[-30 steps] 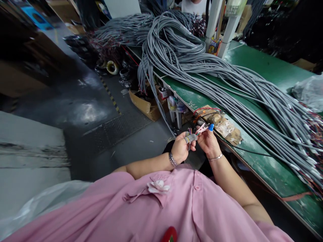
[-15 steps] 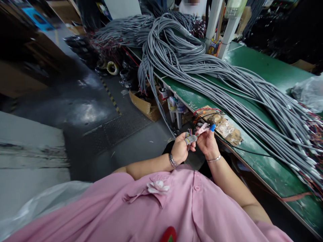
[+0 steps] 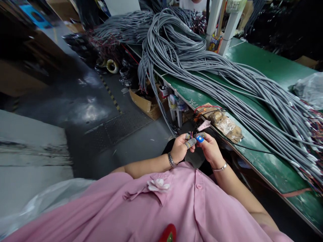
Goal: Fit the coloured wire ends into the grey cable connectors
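Note:
My left hand [image 3: 179, 148] is closed, with grey finger cots on its thumb and a finger, around a small bunch of thin coloured wires [image 3: 191, 134] whose ends stick up. Against it, my right hand [image 3: 211, 150] is pinched together, wearing a blue cot on the thumb and a grey one on a finger. Its fingertips meet the left fingertips at the wires, hiding most of what they grip. Just beyond the fingers, a pale pink piece [image 3: 204, 125] lies at the bench edge beside a tape-wrapped brown block [image 3: 222, 121].
Long bundles of grey cable [image 3: 174, 57] run across the green bench [image 3: 264, 58], some hanging over its near edge. A cardboard box [image 3: 143, 104] stands on the floor under the bench. A clear plastic bag [image 3: 309, 87] lies at the right, and two white posts [image 3: 214, 23] rise behind.
My right hand has moved down off the pink piece and closed its fingers beside my left fingertips. The left hand has stayed nearly in place with the wires.

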A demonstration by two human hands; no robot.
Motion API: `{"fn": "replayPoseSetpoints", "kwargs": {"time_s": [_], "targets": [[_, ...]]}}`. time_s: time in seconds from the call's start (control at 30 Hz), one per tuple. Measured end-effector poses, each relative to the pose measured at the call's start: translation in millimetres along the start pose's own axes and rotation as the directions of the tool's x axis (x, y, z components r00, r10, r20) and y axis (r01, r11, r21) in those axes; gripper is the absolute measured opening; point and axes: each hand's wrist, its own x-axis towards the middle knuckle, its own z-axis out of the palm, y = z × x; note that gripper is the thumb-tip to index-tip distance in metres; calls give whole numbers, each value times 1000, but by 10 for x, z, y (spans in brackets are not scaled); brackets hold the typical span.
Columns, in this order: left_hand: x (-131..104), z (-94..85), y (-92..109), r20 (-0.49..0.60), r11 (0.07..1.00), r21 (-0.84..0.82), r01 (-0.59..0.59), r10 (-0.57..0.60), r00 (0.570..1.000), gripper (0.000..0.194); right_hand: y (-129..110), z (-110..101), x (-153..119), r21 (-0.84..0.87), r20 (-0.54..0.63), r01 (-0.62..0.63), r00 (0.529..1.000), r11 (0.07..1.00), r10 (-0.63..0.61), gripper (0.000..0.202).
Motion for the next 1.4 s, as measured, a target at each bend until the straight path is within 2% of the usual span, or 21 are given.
{"fn": "replayPoseSetpoints", "kwargs": {"time_s": [0.07,0.2,0.3,0.43,0.53,0.83,1.1,1.3,1.4], "targets": [[-7,-22,-5,61,997,68,30,-34,998,28,-31,-1,-6,-62,27,28,999,998,-27,15],[-7,-78,1,174,970,223,101,-141,975,26,-113,-7,-6,-166,161,60,986,984,-33,16],[0,-102,16,199,970,225,89,-135,971,25,-128,-24,9,-200,193,70,981,977,-31,18],[7,-78,56,126,990,101,94,-107,986,25,-59,-91,31,-123,161,18,987,992,2,20],[13,-47,74,82,992,67,105,-111,990,25,-17,-123,34,-76,126,-15,992,997,25,20],[30,-74,-5,121,989,103,109,-121,985,30,-119,13,59,-97,147,-7,989,995,22,14],[44,-66,80,55,990,88,111,-116,992,32,40,-1,40,-37,-68,-6,998,999,3,14],[55,-84,63,-33,994,7,110,-110,993,32,91,-26,38,75,-99,-55,993,996,62,14],[52,-90,59,-44,995,-25,98,-99,994,32,95,-20,41,105,-77,-94,992,990,102,14]]}}
